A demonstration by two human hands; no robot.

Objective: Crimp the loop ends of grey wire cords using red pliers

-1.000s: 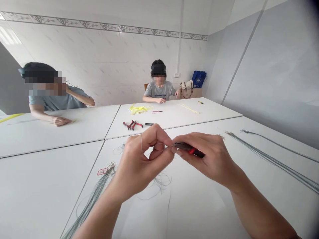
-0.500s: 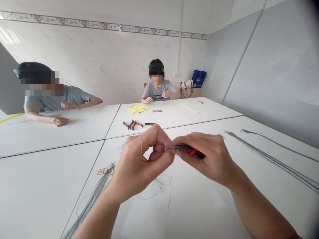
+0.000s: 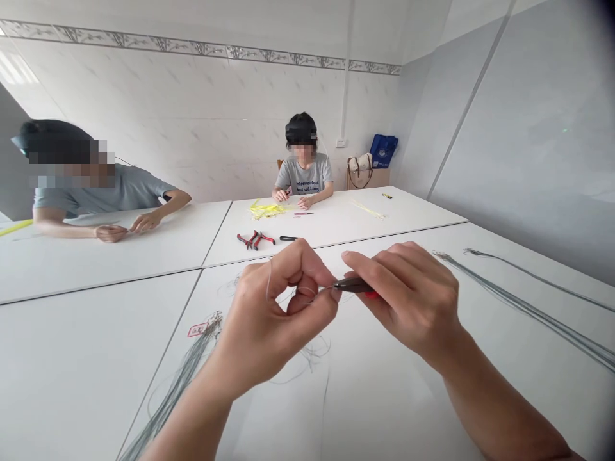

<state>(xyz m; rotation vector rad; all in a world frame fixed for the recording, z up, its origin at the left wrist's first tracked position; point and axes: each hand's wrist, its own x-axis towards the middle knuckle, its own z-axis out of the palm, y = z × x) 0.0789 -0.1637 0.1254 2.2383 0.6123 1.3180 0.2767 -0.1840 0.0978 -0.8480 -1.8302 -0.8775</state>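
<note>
Holding a thin wire (image 3: 325, 289) at the centre of the frame, raised above the white worktop (image 3: 384, 397). Pinching it in the left hand (image 3: 276, 320), with the grip pressed together at thumb and forefinger. Running one stretch of it across the base of that forefinger. Grasping pliers (image 3: 353, 285) in the right hand (image 3: 416, 298), right of centre, in a grip wrapped around the handle, with one finger extended above the tool. Pointing the dark nose leftward, right at the left fingertips; cannot tell whether biting on the wire.

Lower down, showing loose curls (image 3: 314, 352) beneath the left hand. At lower left, showing a long grey bundle (image 3: 180, 371) beside a red-edged label (image 3: 197, 330). At right, showing a grey bunch (image 3: 519, 307) slanting to the frame's edge, with a thinner strand (image 3: 538, 275) above.

Farther up, just above the left hand, showing two red-handled tools (image 3: 256, 241) close together, near a black tool (image 3: 288, 239). Beyond, at upper centre, showing yellow strips (image 3: 264, 211) in a heap.

At left, showing a co-worker (image 3: 110, 192) leaning over with both hands close together; at upper centre, another person (image 3: 307, 176) seated with both hands on the worktop. To the right of there, showing a blue bag (image 3: 383, 150).
</note>
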